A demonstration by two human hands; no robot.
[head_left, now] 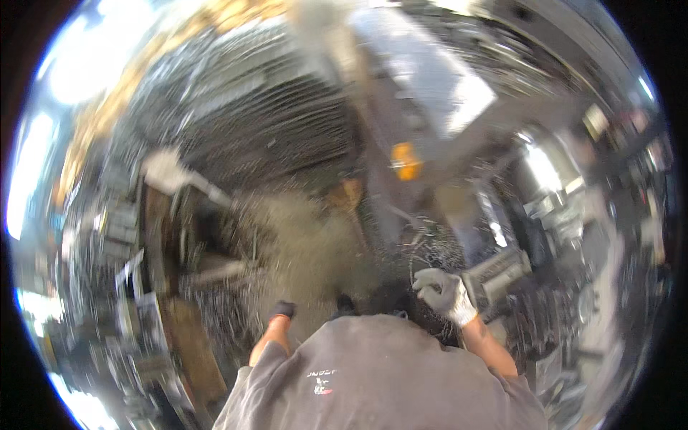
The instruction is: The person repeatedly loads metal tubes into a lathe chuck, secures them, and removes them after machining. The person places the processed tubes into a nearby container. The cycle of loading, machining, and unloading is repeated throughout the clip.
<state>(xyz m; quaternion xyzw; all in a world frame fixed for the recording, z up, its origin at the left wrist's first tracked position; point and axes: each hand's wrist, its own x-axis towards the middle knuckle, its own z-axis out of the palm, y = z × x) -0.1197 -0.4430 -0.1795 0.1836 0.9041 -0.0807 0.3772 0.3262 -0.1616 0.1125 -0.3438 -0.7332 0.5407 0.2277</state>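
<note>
My right hand (443, 292), in a grey glove with a white cuff, is held out at waist height on the right. Its fingers curve loosely, with a gap between them and the thumb, and I see nothing in that gap. Just beyond it lies a tangle of thin, dark, curly strands (437, 251), perhaps metal shavings; whether the hand touches them I cannot tell. My left hand (284, 309), dark-gloved, hangs low beside my body. Motion blur hides its fingers and anything it may hold.
Dark, ridged stacks (265, 115) fill the far left. A pale flat sheet (423, 64) and a small yellow-orange object (405, 161) are ahead. Close on the right stands a grey metal block (496, 276); a brown upright panel (156, 236) is on the left. The dusty floor (308, 251) lies before me.
</note>
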